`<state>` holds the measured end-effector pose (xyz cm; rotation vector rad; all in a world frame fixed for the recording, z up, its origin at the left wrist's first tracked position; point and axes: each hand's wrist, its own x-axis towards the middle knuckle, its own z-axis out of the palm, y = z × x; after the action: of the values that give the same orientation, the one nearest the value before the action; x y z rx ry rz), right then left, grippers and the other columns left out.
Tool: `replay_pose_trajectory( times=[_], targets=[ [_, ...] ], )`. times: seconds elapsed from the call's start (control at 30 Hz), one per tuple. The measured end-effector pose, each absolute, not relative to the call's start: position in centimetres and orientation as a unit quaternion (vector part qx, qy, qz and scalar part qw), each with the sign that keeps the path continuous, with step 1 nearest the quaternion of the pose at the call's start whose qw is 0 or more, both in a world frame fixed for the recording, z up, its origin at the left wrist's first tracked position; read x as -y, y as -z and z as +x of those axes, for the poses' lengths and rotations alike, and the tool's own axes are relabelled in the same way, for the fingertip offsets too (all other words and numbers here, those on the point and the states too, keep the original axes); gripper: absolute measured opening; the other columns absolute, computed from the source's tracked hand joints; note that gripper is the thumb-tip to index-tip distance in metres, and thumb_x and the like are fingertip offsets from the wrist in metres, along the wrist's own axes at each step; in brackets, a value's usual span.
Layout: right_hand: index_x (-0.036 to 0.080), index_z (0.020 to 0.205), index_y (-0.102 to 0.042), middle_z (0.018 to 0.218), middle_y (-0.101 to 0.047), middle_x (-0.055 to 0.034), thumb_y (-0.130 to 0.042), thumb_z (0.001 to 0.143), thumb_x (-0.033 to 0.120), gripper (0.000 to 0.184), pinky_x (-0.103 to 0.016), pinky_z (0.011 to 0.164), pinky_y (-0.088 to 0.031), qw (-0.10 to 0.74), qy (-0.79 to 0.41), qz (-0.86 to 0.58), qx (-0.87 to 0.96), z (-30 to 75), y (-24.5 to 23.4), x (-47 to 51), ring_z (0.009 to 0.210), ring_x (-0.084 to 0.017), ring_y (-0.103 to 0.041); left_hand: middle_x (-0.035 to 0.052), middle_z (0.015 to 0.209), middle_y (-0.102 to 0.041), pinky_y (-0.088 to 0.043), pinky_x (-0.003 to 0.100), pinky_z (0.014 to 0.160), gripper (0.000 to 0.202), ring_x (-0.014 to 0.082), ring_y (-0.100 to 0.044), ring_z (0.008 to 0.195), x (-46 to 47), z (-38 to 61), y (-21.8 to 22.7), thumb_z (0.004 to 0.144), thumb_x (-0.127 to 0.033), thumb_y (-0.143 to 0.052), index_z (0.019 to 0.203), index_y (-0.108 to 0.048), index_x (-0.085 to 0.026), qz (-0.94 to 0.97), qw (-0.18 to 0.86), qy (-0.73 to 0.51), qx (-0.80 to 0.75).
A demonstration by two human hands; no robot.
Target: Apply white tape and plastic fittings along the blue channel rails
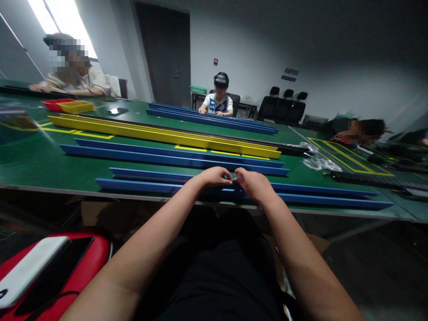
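Just above the nearest blue channel strip (pixel 310 199), my left hand (pixel 216 177) and my right hand (pixel 253 182) face each other with a small gap between the fingertips. Both hands have curled fingers, with thumb and forefinger brought together. Something tiny and pale may sit at the right fingertips, too small to name; whatever the left fingers hold is hidden. The long blue strip lies lengthwise along the front edge of the green table (pixel 40 165), passing beneath both hands. Behind it lies another long blue strip (pixel 174 156).
Farther back are long yellow strips (pixel 160 133), a black strip, and more blue strips (pixel 207 118). A red tray (pixel 53 105), a yellow tray (pixel 78 107) and a phone (pixel 117 111) stand left. Clear plastic bags (pixel 314 162) lie right. Several people sit around the table.
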<state>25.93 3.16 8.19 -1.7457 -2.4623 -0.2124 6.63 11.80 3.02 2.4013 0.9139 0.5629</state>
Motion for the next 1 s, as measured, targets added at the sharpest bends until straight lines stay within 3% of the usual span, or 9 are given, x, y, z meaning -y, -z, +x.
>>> replay_pose_trajectory(
  times=[0.13, 0.37, 0.67, 1.0],
  targets=[
    [0.033, 0.150, -0.031, 0.115, -0.072, -0.0053, -0.050, 0.096, 0.037, 0.058, -0.029, 0.078, -0.046, 0.107, 0.044, -0.607, 0.786, 26.4, -7.9, -3.6, 0.098, -0.022, -0.069, 0.0023, 0.090, -0.075, -0.046, 0.023, 0.079, 0.031, 0.0161, -0.065, 0.082, -11.9, 6.4, -3.1, 0.080, -0.044, -0.065, 0.096, -0.077, -0.020, 0.881, 0.291, -0.205, -0.313],
    [0.034, 0.136, -0.046, 0.110, -0.072, -0.0009, -0.055, 0.091, 0.033, 0.046, -0.028, 0.082, -0.046, 0.175, -0.029, -0.611, 0.771, 24.9, -6.2, -3.4, 0.103, -0.020, -0.067, 0.0014, 0.091, -0.075, -0.046, 0.022, 0.082, 0.025, 0.0161, -0.066, 0.086, -12.2, 6.2, -3.0, 0.077, -0.036, -0.069, 0.094, -0.077, -0.020, 0.882, 0.296, -0.210, -0.301],
    [0.031, 0.135, -0.047, 0.105, -0.071, -0.0015, -0.056, 0.087, 0.029, 0.049, -0.028, 0.075, -0.044, 0.184, -0.026, -0.645, 0.741, 23.5, -5.4, -3.5, 0.093, -0.020, -0.066, 0.0006, 0.087, -0.076, -0.047, 0.022, 0.082, 0.023, 0.0164, -0.066, 0.083, -11.9, 6.2, -3.3, 0.073, -0.031, -0.072, 0.093, -0.079, -0.020, 0.868, 0.312, -0.213, -0.323],
    [0.029, 0.135, -0.049, 0.096, -0.072, -0.0029, -0.053, 0.086, 0.023, 0.049, -0.028, 0.074, -0.046, 0.233, -0.049, -0.648, 0.724, 23.5, -3.8, -4.3, 0.088, -0.020, -0.067, 0.0016, 0.091, -0.077, -0.047, 0.021, 0.084, 0.026, 0.0148, -0.067, 0.085, -12.3, 6.3, -2.7, 0.076, -0.027, -0.063, 0.095, -0.079, -0.019, 0.878, 0.306, -0.224, -0.293]
  ],
)
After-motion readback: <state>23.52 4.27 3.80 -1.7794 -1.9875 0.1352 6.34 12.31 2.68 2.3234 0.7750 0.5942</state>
